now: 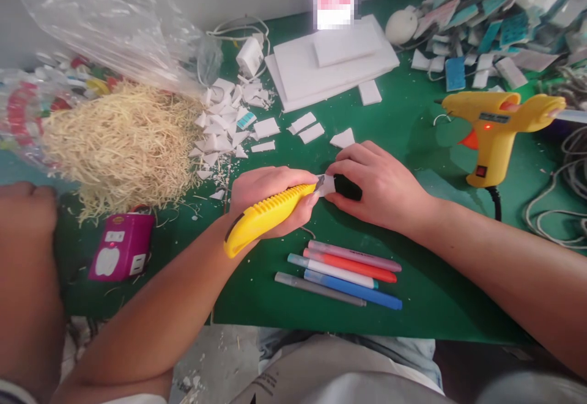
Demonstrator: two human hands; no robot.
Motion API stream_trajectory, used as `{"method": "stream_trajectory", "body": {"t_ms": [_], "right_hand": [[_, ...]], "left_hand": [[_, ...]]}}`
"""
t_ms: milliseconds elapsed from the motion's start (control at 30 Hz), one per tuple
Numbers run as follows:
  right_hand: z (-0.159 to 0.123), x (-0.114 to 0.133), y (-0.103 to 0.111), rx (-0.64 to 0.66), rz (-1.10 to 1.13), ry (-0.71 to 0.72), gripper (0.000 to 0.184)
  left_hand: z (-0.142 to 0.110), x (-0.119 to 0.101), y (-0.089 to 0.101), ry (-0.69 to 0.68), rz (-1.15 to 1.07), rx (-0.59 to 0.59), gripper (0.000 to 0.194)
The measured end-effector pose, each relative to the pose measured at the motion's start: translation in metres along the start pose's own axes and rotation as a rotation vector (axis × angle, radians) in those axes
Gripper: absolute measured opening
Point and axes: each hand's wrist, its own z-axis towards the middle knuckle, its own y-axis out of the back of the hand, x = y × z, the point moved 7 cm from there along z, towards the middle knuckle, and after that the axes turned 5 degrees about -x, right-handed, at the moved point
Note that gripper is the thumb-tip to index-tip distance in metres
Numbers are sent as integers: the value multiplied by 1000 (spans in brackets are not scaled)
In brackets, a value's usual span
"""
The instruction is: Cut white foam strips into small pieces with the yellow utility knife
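Observation:
My left hand is closed round a yellow utility knife, its blade end pointing right toward a small white foam piece. My right hand is curled over that foam piece, pinching it against the green mat; a dark object under its fingers cannot be made out. Blade and foam meet between the two hands.
Several coloured markers lie just in front of the hands. A yellow hot glue gun stands right, its red light on. White foam scraps, foam slabs, a straw heap, a magenta box and another person's arm are around.

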Motion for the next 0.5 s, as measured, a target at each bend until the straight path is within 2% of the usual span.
{"method": "stream_trajectory", "body": {"t_ms": [500], "right_hand": [[1,0,0,5,-2,-11,22]], "left_hand": [[0,0,-1,-14,-18,-10,14]]}}
